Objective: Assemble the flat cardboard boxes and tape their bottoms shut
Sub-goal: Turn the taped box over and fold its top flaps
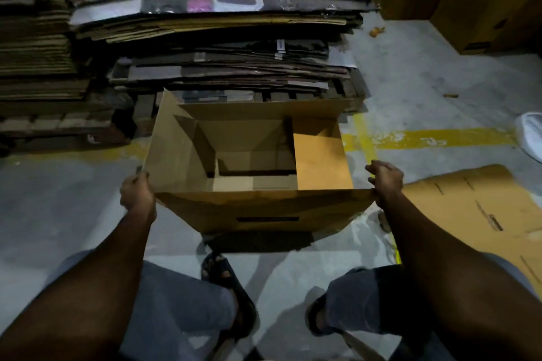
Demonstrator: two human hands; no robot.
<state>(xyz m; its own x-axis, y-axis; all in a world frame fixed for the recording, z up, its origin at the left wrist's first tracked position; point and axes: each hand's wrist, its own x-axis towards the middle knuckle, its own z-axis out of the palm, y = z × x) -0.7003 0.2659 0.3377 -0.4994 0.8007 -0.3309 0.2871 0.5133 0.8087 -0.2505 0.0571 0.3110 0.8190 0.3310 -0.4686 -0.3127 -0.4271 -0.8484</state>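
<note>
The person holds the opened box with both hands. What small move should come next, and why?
Probably fold the left side flap inward. The right side flap seems already turned in over the box opening, while the left one stands up. The left hand grips at its near corner; the right hand holds the opposite corner.

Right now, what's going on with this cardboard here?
A person holds an opened cardboard box, left hand gripping its near left corner, right hand the near right. Inside, the flaps are only partly folded in. A stack of flattened boxes sits behind it.
</note>
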